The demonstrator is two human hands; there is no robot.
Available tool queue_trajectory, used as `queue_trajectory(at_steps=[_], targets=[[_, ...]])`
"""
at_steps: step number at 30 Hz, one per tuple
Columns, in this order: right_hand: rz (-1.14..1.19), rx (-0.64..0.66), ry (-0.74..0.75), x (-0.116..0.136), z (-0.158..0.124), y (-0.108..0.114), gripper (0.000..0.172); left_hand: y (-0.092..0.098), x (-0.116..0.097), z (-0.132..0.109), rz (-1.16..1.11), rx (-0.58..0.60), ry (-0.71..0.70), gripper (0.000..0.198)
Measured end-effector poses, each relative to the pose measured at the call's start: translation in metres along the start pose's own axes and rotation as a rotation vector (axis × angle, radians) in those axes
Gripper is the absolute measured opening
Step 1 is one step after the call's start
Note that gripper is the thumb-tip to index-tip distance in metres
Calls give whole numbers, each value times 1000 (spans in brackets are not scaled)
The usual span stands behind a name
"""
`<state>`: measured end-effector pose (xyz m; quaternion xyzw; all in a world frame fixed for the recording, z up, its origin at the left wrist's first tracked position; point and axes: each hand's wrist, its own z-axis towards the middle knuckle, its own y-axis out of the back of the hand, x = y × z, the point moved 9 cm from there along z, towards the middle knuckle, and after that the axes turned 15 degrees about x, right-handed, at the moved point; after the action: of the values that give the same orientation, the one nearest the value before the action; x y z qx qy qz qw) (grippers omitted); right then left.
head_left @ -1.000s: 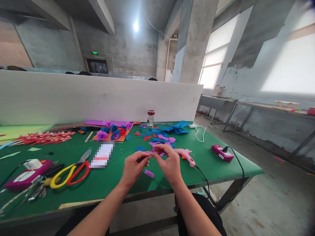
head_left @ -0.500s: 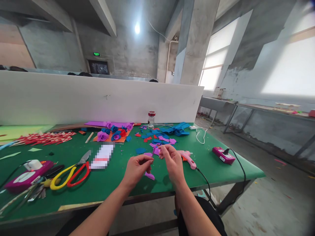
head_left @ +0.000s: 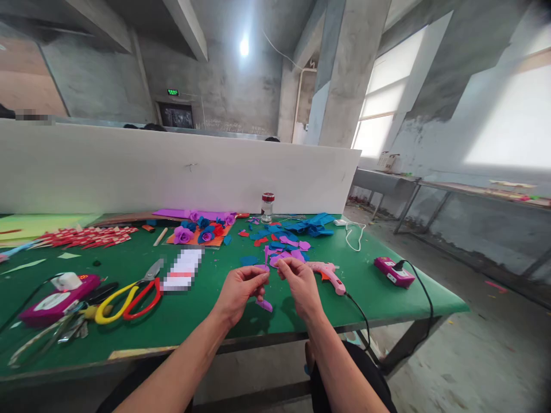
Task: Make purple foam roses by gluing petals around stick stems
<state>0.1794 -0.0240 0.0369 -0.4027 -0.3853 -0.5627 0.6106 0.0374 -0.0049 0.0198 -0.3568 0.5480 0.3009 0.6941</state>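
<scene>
My left hand point(head_left: 241, 292) is closed in a pinch on a narrow, upright purple paper piece point(head_left: 266, 255) that sticks up above the fingertips. Close beside it, my right hand point(head_left: 300, 287) is closed too, thumb and forefinger together. Purple paper shows at its fingertips, but whether it is held or lies behind on the table I cannot tell. Below the left fingers a loose purple petal point(head_left: 264, 306) is seen. Behind the hands lie purple, blue and red paper cuttings point(head_left: 286, 242). A pink glue gun point(head_left: 329, 274) rests just right of my right hand.
Scissors point(head_left: 129, 301) with yellow and red handles, keys point(head_left: 73, 330) and a magenta power block point(head_left: 60, 301) lie left. Paper roses point(head_left: 202, 230) sit farther back near a glass jar point(head_left: 267, 209). Another power block point(head_left: 394, 272) is right. A white board point(head_left: 172, 172) bounds the green table.
My right hand's fingers have closed and come lower, near the left fingertips. The purple piece in my left hand now stands more upright. The view has shifted slightly.
</scene>
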Motion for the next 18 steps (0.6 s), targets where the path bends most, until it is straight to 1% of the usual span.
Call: queue_trajectory(at_steps=[4, 7, 10, 12, 15, 18], targets=[[38, 126, -51, -9, 3, -17, 30, -1, 4, -1, -36, 20, 17, 24], [93, 162, -71, -11, 2, -26, 28, -2, 5, -3, -43, 24, 17, 24], [152, 166, -92, -11, 1, -31, 23, -2, 5, -6, -34, 18, 5, 23], [165, 145, -96, -11, 1, -30, 20, -2, 4, -7, -23, 21, 1, 23], [104, 96, -54, -6, 2, -24, 17, -3, 4, -8, -2, 46, 18, 24], [38, 88, -13, -2, 2, -23, 17, -5, 3, -7, 52, 79, 30, 23]])
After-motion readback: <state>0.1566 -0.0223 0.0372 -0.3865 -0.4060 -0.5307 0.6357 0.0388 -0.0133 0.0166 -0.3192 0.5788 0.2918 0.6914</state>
